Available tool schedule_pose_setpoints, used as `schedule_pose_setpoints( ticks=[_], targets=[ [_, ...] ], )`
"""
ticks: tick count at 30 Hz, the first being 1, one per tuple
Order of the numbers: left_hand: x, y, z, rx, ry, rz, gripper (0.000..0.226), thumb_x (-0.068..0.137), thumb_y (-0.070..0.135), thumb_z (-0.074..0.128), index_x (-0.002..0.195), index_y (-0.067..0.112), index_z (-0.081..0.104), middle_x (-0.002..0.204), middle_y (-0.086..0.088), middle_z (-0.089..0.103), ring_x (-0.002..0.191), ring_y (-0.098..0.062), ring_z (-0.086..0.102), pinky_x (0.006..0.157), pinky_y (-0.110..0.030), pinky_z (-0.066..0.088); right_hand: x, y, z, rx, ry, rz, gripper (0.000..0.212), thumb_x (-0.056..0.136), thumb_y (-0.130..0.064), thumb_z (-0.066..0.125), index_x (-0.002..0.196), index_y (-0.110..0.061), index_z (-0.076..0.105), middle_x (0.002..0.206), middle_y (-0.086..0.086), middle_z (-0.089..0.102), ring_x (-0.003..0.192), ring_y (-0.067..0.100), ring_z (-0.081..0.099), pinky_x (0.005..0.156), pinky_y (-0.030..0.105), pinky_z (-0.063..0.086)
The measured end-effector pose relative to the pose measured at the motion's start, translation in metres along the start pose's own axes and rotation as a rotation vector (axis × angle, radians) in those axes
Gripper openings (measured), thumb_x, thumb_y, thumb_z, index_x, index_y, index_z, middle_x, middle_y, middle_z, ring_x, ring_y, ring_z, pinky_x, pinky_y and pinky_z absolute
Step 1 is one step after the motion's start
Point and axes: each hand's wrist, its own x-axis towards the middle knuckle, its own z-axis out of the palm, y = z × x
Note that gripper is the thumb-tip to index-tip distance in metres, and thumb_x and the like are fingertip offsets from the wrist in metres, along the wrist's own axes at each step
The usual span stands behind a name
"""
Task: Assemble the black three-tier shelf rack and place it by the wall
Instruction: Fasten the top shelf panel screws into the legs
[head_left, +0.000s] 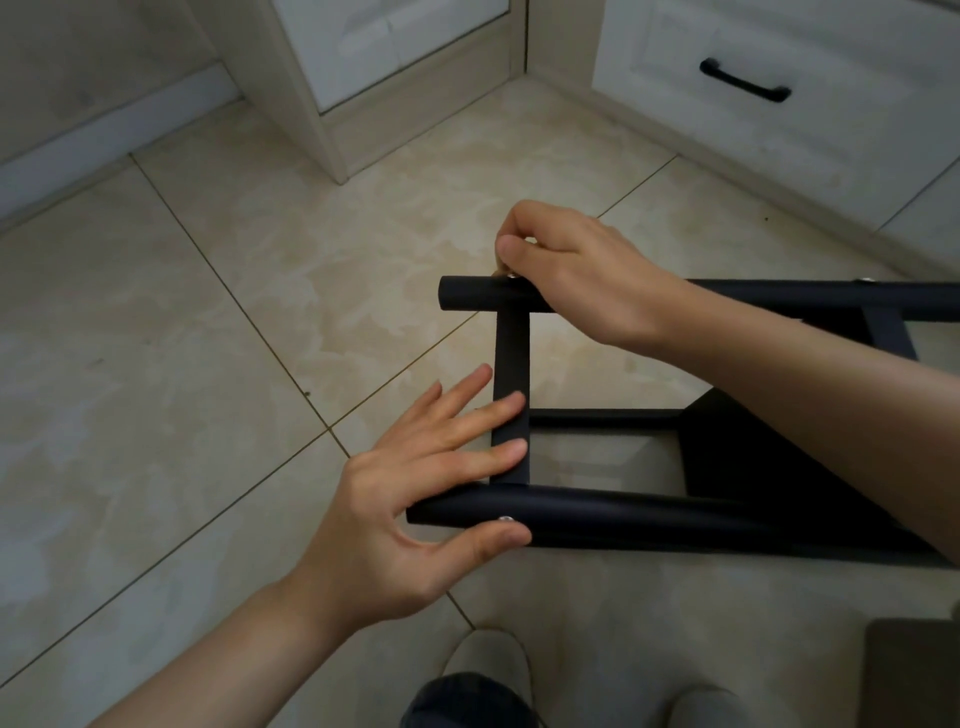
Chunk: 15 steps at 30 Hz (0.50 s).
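The black shelf rack lies on its side on the tiled floor, its round posts running left to right and a flat crossbar joining them at the left end. My left hand steadies that end: straight fingers lie on the crossbar and the thumb presses under the near post beside a silver screw. My right hand hovers over the far post, with thumb and fingers pinching a small silver screw at the joint. A black shelf panel shows under my right forearm.
White cabinets stand behind, one with a drawer and black handle. A wall skirting runs along the back left. My shoes are at the bottom edge, and a dark brown object sits at the bottom right.
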Motion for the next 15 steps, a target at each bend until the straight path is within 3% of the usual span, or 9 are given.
schedule_pose_setpoints(
  ticks=[6,11,15],
  targets=[
    [0.0016,-0.0027,-0.0001,0.027,-0.015,0.068,0.045,0.085,0.027,0.076,0.121,0.002,0.065,0.134,-0.012,0.063,0.14,-0.029,0.049,0.119,-0.051,0.034,-0.0016,-0.0005,0.0032,-0.032,0.025,-0.014,0.024,0.103,-0.033,0.037,0.1,-0.024,0.058,0.1,-0.003,0.066,0.095,0.023,0.059,0.09,0.045,0.046],
    [0.0009,-0.0033,0.0018,-0.016,0.003,0.086,0.042,0.083,0.023,0.077,0.118,0.002,0.065,0.129,-0.009,0.065,0.135,-0.025,0.055,0.117,-0.049,0.037,0.0001,0.0012,0.0074,-0.089,0.042,-0.01,0.023,0.104,-0.035,0.037,0.101,-0.026,0.058,0.089,-0.009,0.063,0.088,0.018,0.058,0.071,0.035,0.038],
    [-0.0012,-0.0048,0.0039,-0.022,0.034,0.082,0.041,0.083,0.024,0.077,0.117,0.004,0.066,0.128,-0.008,0.066,0.132,-0.024,0.058,0.116,-0.048,0.039,-0.0039,-0.0018,0.0041,0.146,0.085,-0.007,0.022,0.104,-0.028,0.041,0.102,-0.018,0.06,0.102,-0.009,0.07,0.096,0.009,0.063,0.087,0.034,0.05]
  ],
)
